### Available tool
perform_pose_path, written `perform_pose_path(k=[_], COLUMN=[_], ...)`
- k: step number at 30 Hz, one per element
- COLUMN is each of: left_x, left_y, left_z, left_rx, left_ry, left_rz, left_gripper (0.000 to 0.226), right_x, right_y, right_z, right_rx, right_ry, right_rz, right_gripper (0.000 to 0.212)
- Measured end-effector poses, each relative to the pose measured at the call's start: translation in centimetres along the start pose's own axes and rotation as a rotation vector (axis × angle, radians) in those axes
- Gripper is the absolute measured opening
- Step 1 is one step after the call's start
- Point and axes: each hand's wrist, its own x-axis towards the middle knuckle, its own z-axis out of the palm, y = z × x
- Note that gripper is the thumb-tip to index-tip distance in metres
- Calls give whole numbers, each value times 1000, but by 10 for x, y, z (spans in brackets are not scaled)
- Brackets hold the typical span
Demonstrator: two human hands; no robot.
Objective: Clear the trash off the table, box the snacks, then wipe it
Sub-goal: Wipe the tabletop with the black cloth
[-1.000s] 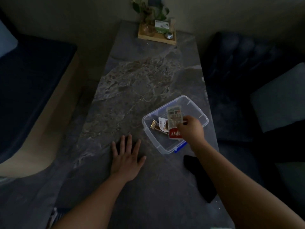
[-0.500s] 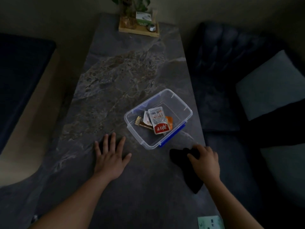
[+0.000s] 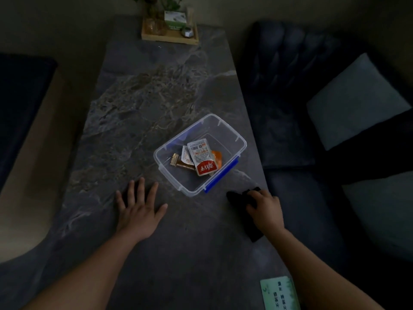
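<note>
A clear plastic box (image 3: 232, 133) with blue clips stands on the dark marble table (image 3: 143, 113). Inside it lie several snack packets; a white and red packet (image 3: 202, 158) is on top, with a gold-wrapped bar (image 3: 176, 161) and an orange packet (image 3: 218, 158) beside it. A black cloth (image 3: 234, 196) lies just right of the box near the table's right edge. My right hand (image 3: 264, 208) rests on that cloth, its fingers curled into it. My left hand (image 3: 139, 209) lies flat on the table, fingers spread, left of the box.
A wooden tray (image 3: 169, 35) with a plant and a small green box stands at the table's far end. A dark sofa with a pale cushion (image 3: 355, 101) runs along the right. A green tissue pack (image 3: 279, 293) sits at the near right corner.
My right hand let go of the white and red packet in the box, came back to the black cloth and closed its fingers on it. My left hand stayed flat.
</note>
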Motion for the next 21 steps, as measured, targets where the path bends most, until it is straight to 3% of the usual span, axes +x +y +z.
perform_pose_path(k=[4, 8, 11, 14, 21], left_x=[-1, -3, -2, -2, -6], left_y=[3, 3, 2, 2, -9], left_z=[-8, -9, -8, -4, -15], left_rx=[12, -3, -4, 1, -152], left_ry=[-72, -66, -73, -40, 22], left_rz=[2, 17, 23, 24, 73], left_gripper=[76, 76, 77, 76, 67], right_x=[-24, -107, -152, -164, -167], right_y=[-5, -11, -21, -24, -21], right_z=[-24, -10, 34, 78, 99], right_rx=[185, 71, -107, -168, -169], right_ry=[88, 145, 40, -61, 50], right_rz=[61, 75, 130, 65, 48], right_gripper=[33, 37, 51, 62, 57])
